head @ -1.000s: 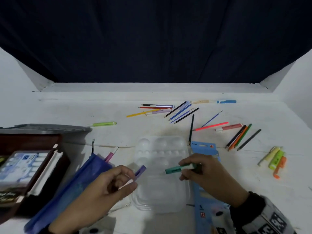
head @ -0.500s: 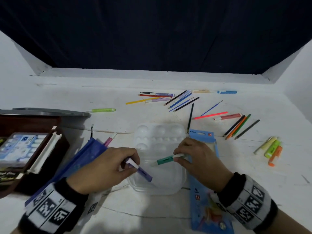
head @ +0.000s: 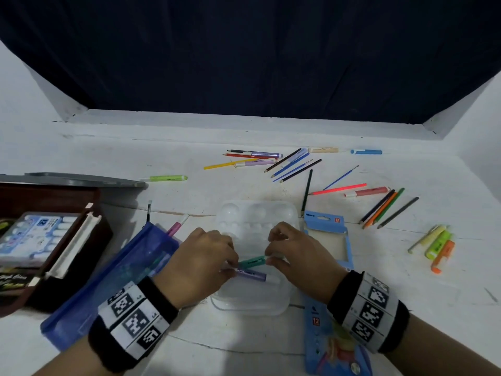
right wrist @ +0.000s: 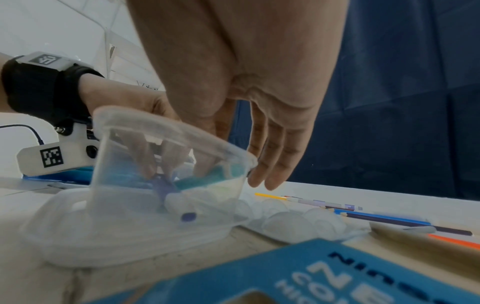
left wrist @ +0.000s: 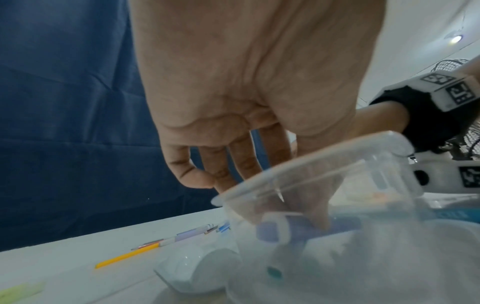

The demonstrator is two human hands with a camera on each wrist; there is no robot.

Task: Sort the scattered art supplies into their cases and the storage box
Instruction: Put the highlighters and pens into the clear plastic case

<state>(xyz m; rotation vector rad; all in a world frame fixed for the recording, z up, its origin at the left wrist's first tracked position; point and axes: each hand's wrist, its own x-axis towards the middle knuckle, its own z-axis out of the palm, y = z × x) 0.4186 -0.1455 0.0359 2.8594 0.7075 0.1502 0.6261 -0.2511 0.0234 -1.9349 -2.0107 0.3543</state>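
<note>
A clear plastic case (head: 254, 213) lies open at the table's middle. My left hand (head: 231, 267) pinches the left end of a purple marker (head: 253, 274) low inside it. My right hand (head: 271, 260) pinches the right end of a teal marker (head: 252, 261), just behind the purple one and nearly parallel to it. In the left wrist view the purple marker (left wrist: 306, 228) shows through the case wall (left wrist: 311, 164) under my thumb. The right wrist view shows the teal marker (right wrist: 205, 179) under my fingertips inside the case (right wrist: 116, 123), the remaining fingers hanging straight outside.
A blue zip pouch (head: 113, 283) lies left of the case, beside a brown storage box (head: 54, 196) that holds a marker set (head: 35, 234). A blue pencil box (head: 328, 232) lies to the right. Several pencils (head: 385, 207), pens (head: 254, 158) and highlighters (head: 436, 245) are scattered behind and right.
Both hands have come down and together over the clear case. The purple and teal markers, held apart and higher before, now sit side by side inside it.
</note>
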